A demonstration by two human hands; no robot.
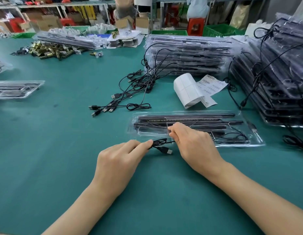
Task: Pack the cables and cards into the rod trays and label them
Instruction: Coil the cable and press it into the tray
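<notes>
A clear plastic rod tray (249, 141) with black rods lies on the green table in front of me. My left hand (118, 160) pinches a coiled black USB cable (160, 144) just before the tray's near edge; its plug (167, 151) hangs free. My right hand (193, 143) holds the same cable's other part with curled fingers, over the tray's left half. Several loose USB cables (130, 97) lie farther back. A roll of white labels (186, 89) and a printed label sheet (211, 85) lie behind the tray.
Stacks of packed trays stand at the back centre (189, 55) and at the right (279, 78), with cables trailing from them. Another tray (15, 89) lies at the left. A heap of brass parts (50, 50) and paper cards (123, 42) sit at the far back.
</notes>
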